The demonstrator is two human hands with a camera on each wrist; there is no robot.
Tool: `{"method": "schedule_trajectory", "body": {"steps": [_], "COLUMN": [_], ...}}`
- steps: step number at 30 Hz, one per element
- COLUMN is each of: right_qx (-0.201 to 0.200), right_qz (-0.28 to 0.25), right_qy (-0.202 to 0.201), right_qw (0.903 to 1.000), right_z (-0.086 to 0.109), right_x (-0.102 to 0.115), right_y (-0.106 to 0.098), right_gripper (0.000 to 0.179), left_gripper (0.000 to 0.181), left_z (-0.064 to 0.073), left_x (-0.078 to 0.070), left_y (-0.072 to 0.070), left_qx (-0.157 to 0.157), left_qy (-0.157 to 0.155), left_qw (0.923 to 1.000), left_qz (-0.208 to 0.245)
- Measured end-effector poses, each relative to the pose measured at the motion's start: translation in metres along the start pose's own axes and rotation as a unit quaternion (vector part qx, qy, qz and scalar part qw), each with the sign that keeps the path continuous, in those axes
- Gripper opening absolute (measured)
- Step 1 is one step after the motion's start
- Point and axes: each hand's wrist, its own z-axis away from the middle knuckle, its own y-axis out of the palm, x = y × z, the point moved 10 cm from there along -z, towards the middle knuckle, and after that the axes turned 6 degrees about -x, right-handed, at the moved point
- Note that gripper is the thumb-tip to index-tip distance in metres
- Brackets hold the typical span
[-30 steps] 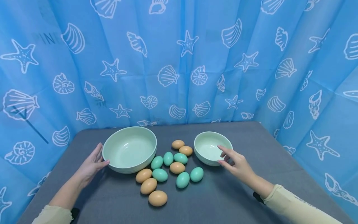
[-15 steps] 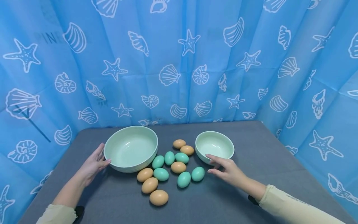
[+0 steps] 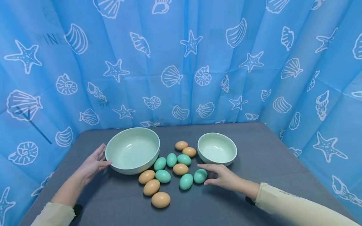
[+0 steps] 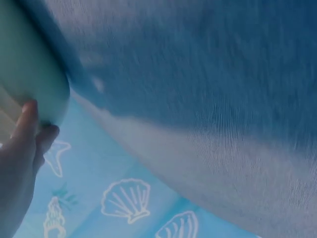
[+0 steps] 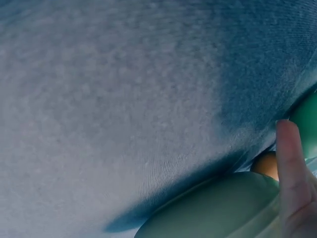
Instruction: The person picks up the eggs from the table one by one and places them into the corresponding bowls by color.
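Observation:
My left hand [image 3: 91, 164] rests against the left side of a large pale green bowl [image 3: 130, 171]; in the left wrist view its fingertips touch the outer wall. The thumb lies near the rim, with the fingers only lightly bent. On the right, my right hand [image 3: 224, 178] reaches to a green egg [image 3: 200, 177], with index finger and thumb spread on either side of it. A firm hold on the egg does not show. Just behind that hand stands a smaller pale green bowl [image 3: 216, 149]. Nothing lies in either bowl.
Between the bowls lie several more green eggs [image 3: 186, 182] and several brown eggs [image 3: 161, 200], some touching. A grey cloth [image 3: 254, 150] covers the table. Behind and beside it hangs a blue curtain [image 3: 181, 62] printed with shells and starfish.
My right hand has moved from over the smaller bowl, down and to the left, to the green egg nearest it. The left hand has stayed at the large bowl.

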Motion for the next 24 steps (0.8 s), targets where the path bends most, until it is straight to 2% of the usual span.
{"method": "schedule_trajectory", "body": {"steps": [6,11,19,22,23,24], "right_qx": [0.015,0.017,0.024,0.025,0.023,0.021], "right_qz": [0.010,-0.007,-0.022,-0.024,-0.019,-0.013], "right_qy": [-0.003,0.004,0.023,0.012,-0.009,-0.020], "right_qw": [0.9998,0.9998,0.9992,0.9993,0.9995,0.9995], "right_z": [-0.004,-0.007,-0.013,-0.015,-0.016,-0.017], "right_x": [0.000,-0.003,-0.008,-0.010,-0.021,-0.021], "right_y": [0.005,0.008,0.013,0.014,0.018,0.018], "right_gripper": [0.060,0.060,0.057,0.056,0.055,0.054], "left_gripper": [0.095,0.095,0.091,0.089,0.088,0.087], "left_z": [-0.014,-0.027,-0.033,-0.035,-0.035,-0.035], "left_x": [-0.004,-0.007,-0.008,-0.007,-0.008,-0.008], "left_y": [-0.010,-0.015,-0.012,-0.012,-0.011,-0.011], "left_qx": [0.014,0.029,0.053,0.055,0.056,0.056], "left_qy": [0.020,0.035,0.037,0.038,0.038,0.037], "left_qw": [0.9995,0.9984,0.9974,0.9972,0.9972,0.9971], "left_qz": [-0.019,-0.033,-0.032,-0.032,-0.034,-0.035]}}
